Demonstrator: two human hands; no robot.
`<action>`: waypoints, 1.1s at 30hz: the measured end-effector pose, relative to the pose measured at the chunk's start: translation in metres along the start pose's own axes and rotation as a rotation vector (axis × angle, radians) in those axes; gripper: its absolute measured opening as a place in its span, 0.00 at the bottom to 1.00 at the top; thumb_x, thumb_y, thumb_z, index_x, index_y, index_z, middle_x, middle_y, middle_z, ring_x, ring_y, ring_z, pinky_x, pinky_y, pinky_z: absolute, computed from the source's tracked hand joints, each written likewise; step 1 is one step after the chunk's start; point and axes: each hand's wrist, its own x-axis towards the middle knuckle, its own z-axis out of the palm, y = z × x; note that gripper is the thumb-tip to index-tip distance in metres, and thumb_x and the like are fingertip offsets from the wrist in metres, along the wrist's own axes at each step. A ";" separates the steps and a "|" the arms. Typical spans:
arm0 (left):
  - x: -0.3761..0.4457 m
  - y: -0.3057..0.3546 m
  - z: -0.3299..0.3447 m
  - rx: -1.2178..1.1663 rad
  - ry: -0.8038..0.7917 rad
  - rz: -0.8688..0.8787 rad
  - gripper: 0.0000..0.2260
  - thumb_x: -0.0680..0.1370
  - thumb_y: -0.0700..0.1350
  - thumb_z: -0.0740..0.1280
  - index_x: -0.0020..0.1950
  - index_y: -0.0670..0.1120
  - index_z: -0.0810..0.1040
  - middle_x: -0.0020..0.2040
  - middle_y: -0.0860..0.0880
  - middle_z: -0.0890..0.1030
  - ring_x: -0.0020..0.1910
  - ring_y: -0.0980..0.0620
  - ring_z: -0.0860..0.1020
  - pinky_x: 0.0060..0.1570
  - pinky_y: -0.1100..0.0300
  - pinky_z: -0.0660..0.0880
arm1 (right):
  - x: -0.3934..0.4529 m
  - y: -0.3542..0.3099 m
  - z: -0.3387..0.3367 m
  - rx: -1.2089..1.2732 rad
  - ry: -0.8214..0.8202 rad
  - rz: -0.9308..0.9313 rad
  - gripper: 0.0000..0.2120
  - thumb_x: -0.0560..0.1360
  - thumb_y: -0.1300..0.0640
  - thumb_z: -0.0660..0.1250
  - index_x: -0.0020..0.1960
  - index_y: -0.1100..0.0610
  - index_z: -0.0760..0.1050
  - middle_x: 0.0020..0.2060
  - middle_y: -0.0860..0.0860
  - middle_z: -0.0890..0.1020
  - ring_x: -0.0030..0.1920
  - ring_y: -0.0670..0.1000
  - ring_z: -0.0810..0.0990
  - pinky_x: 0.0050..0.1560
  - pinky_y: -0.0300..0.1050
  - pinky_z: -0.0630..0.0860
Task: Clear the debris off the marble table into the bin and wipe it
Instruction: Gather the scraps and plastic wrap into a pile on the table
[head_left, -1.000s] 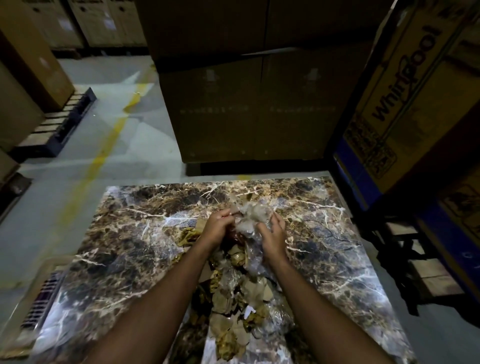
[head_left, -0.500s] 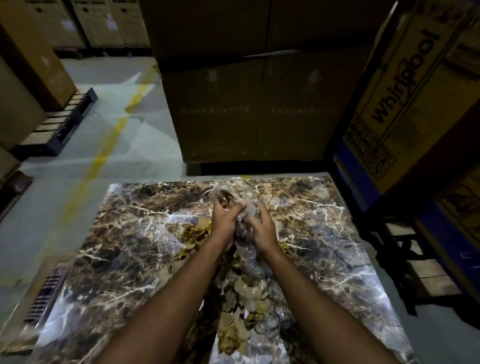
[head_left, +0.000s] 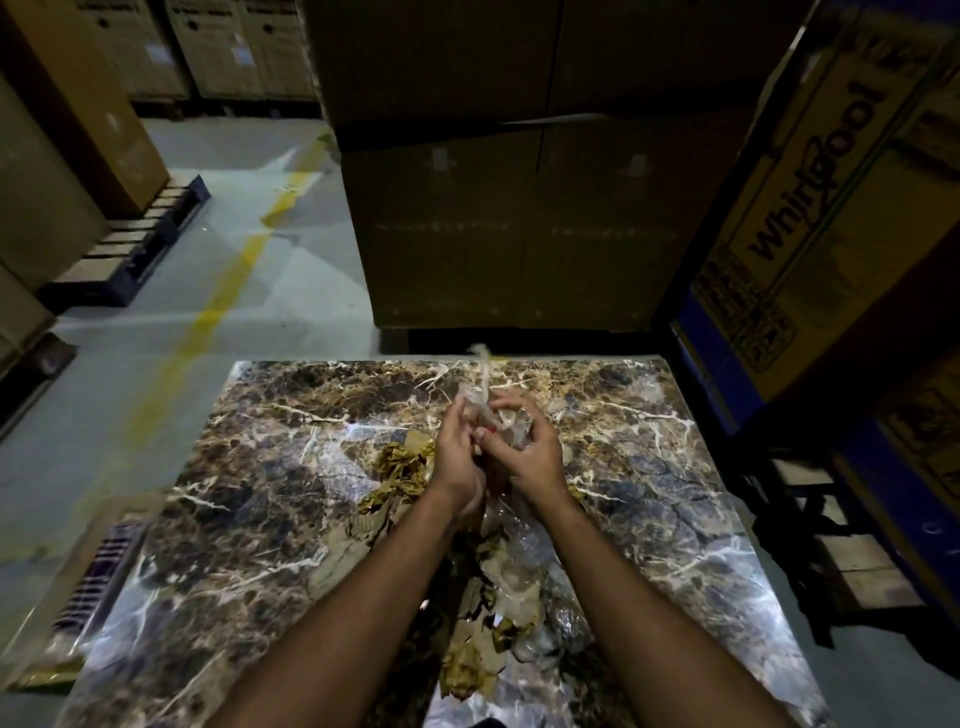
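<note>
A brown, white-veined marble table (head_left: 260, 519) fills the lower half of the view. Down its middle lies a strip of debris (head_left: 498, 613): torn brown paper scraps and crumpled clear plastic. My left hand (head_left: 457, 457) and my right hand (head_left: 530, 447) are raised together over the far middle of the table. Both grip a wad of crumpled clear plastic (head_left: 483, 400), and a thin strand of it sticks up above my fingers. More yellow-brown scraps (head_left: 400, 467) lie just left of my left hand.
A flat box or tray with a dark grille (head_left: 88, 587) lies on the floor by the table's left edge. Tall cardboard cartons (head_left: 519, 208) stand right behind the table, and a Whirlpool carton (head_left: 810, 197) and wooden pallets (head_left: 852, 561) to the right. Open concrete floor (head_left: 182, 312) lies to the left.
Both hands have shifted slightly farther from me while working the plastic wad, which is now more compact and pulled up, with a strand rising above the fingers.
</note>
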 end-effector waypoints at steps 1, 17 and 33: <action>-0.001 0.002 -0.002 -0.014 -0.007 -0.003 0.22 0.85 0.52 0.52 0.44 0.42 0.80 0.37 0.45 0.83 0.37 0.50 0.83 0.41 0.56 0.79 | 0.000 -0.002 0.000 -0.030 0.029 0.022 0.21 0.69 0.65 0.78 0.52 0.44 0.79 0.55 0.47 0.84 0.53 0.49 0.85 0.51 0.48 0.82; 0.002 0.030 -0.013 0.685 -0.256 0.486 0.17 0.80 0.56 0.62 0.67 0.52 0.76 0.64 0.54 0.79 0.63 0.59 0.77 0.61 0.58 0.74 | 0.001 -0.048 0.014 -0.681 -0.205 -0.369 0.21 0.70 0.64 0.72 0.61 0.55 0.74 0.50 0.46 0.77 0.48 0.47 0.77 0.44 0.38 0.77; -0.006 0.019 -0.018 0.319 0.032 0.443 0.08 0.73 0.37 0.75 0.48 0.48 0.81 0.50 0.45 0.85 0.45 0.49 0.84 0.41 0.58 0.79 | -0.012 -0.076 -0.004 0.431 -0.178 0.240 0.23 0.83 0.42 0.53 0.78 0.42 0.59 0.80 0.51 0.60 0.74 0.61 0.69 0.61 0.57 0.76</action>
